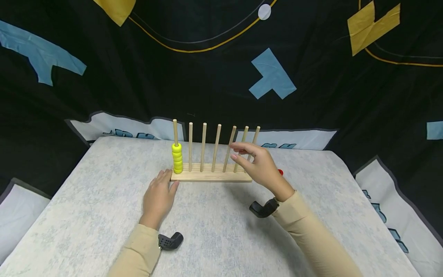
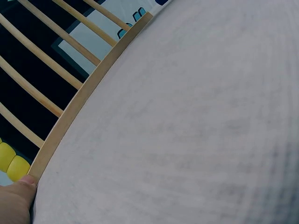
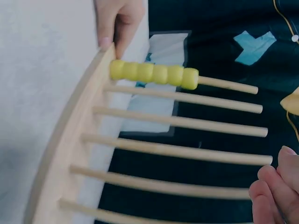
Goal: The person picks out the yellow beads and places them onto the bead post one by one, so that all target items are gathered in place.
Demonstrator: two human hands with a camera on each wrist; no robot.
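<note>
A wooden peg rack [image 1: 211, 177] stands on the table, several upright pegs along its base. Yellow beads [image 1: 177, 158] are stacked on the leftmost peg, whose top stays bare. My left hand [image 1: 159, 198] grips the base's left end; the right wrist view has its thumb and a finger on either side. My right hand [image 1: 257, 165] is raised in front of the right-hand pegs, fingers bent loosely and thumb apart, with nothing visible between them. In the right wrist view its fingertips [image 3: 268, 179] are near the peg tops. A red object [image 1: 280, 172] is mostly hidden behind the right wrist.
The pale mottled tabletop [image 1: 214, 231] spreads around the rack. Behind the table hangs a black cloth [image 1: 194, 84] with blue and yellow shapes. A black wrist camera [image 1: 263, 208] is at the right wrist, another camera [image 1: 171, 241] at the left.
</note>
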